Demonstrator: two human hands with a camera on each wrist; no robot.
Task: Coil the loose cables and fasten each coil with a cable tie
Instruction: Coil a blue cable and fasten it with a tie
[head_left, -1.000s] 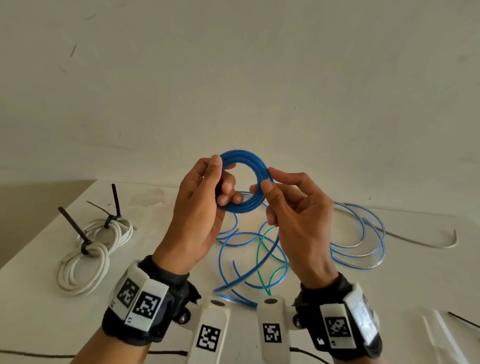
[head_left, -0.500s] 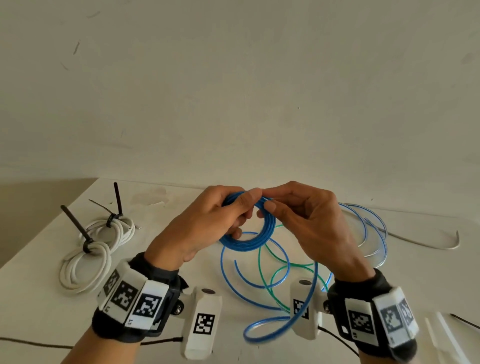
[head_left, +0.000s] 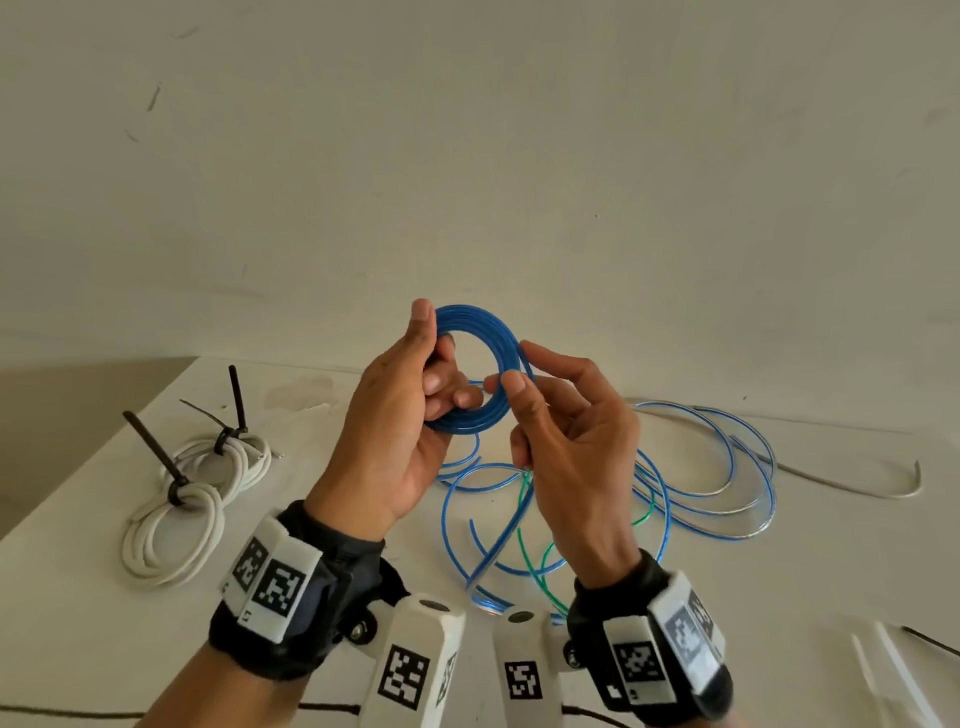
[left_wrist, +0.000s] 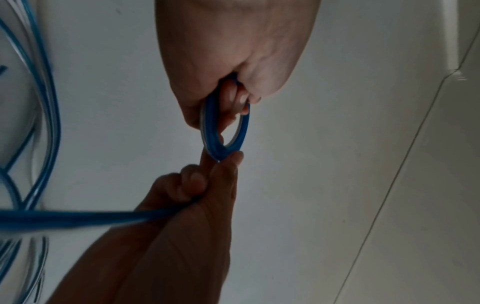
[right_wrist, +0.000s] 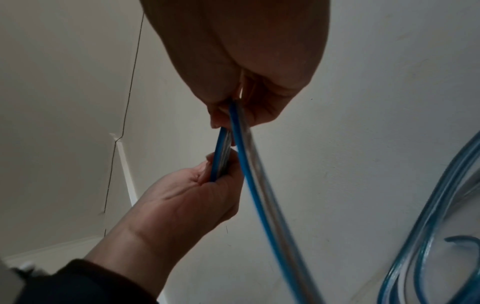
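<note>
A small coil of blue cable (head_left: 480, 332) is held upright above the white table (head_left: 78, 613). My left hand (head_left: 415, 395) grips the coil's left side, thumb on top and fingers curled through the ring (left_wrist: 223, 131). My right hand (head_left: 550, 415) pinches the coil's right edge between thumb and forefinger. The loose blue strand (right_wrist: 257, 197) runs down through that hand to the pile of loose blue cable (head_left: 717, 483) on the table. A thin green cable (head_left: 524, 540) lies tangled among the blue loops.
Two white cable coils (head_left: 171, 530) with black cable ties (head_left: 153, 457) lie at the table's left. A loose white cable (head_left: 857, 486) trails at the right. White strips (head_left: 893, 675) sit near the front right corner. A plain wall stands behind.
Both hands have risen from just above the table, and the coil has turned from lying nearly flat to standing upright, facing me. The loose strand follows.
</note>
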